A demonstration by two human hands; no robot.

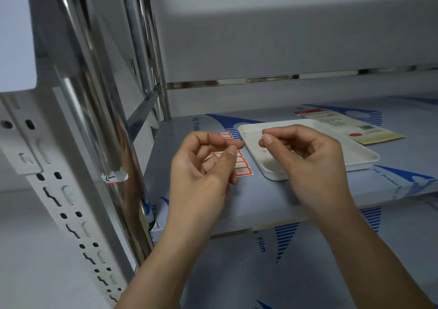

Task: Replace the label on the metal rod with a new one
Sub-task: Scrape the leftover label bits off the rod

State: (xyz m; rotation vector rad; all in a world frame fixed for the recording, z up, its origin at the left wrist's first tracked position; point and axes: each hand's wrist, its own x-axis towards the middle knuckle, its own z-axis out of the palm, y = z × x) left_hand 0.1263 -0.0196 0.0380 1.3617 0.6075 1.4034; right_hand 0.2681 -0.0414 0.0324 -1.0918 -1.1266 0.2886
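Both hands — left hand [208, 161], right hand [305, 157] — pinch narrowly, seemingly empty; better to peel a fresh red-bordered sticker sheet [239, 164] label cleanly — the torn white label [115, 177] clings to the shiny metal rod [94, 109].

Dim, flat, bluish-grey light throughout, with no single source visible. Soft shadow under the upper shelf [284, 36] and along the back of the bay; faint shadow beneath the white tray [355, 164]. Bright streaks of glare and warped reflections down the polished metal rod [94, 95], including a smeared skin-toned reflection near its lower part. Slight motion blur across both the left hand [203, 164] and the right hand [305, 157], fingertips soft-edged. Print on the packet [350, 126] too blurred to read. Strong wide-angle bending of straight lines at left, on the perforated upright [59, 190]. Overall soft, low-contrast, lightly noisy.
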